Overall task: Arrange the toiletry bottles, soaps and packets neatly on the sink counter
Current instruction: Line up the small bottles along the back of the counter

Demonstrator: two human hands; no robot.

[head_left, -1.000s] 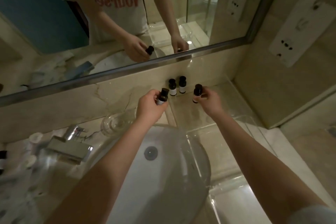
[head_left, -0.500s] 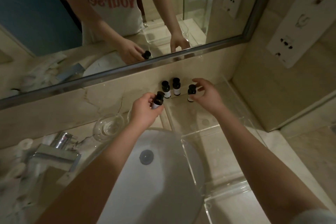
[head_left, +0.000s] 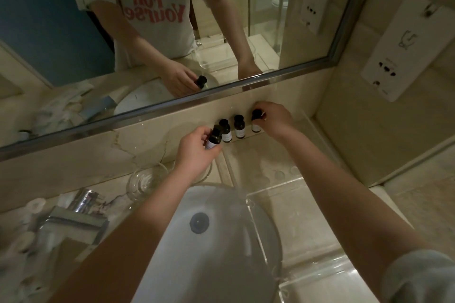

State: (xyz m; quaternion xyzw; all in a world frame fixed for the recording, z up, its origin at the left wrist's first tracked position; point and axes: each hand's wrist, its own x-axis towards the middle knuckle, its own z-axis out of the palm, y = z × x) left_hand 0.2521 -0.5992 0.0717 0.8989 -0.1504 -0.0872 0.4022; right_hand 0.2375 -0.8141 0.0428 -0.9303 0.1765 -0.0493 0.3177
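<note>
Two small dark bottles with white labels (head_left: pixel 225 130) (head_left: pixel 239 126) stand side by side against the marble backsplash, on a clear acrylic tray (head_left: pixel 298 204). My left hand (head_left: pixel 195 152) grips a third dark bottle (head_left: pixel 214 137), tilted, just left of that pair. My right hand (head_left: pixel 273 119) holds a fourth dark bottle (head_left: pixel 256 122) by its cap, to the right of the pair, close to the backsplash.
A white sink basin (head_left: pixel 209 241) lies below my arms. A glass dish (head_left: pixel 145 179) and a chrome faucet (head_left: pixel 78 214) sit to the left, with white packets and crumpled items (head_left: pixel 27 226) at the far left. A mirror (head_left: pixel 172 32) runs above; a socket panel (head_left: pixel 403 51) is on the right wall.
My right hand has carried its bottle back towards the backsplash, in line with the two standing bottles. My left hand has brought its bottle closer to the left of the pair.
</note>
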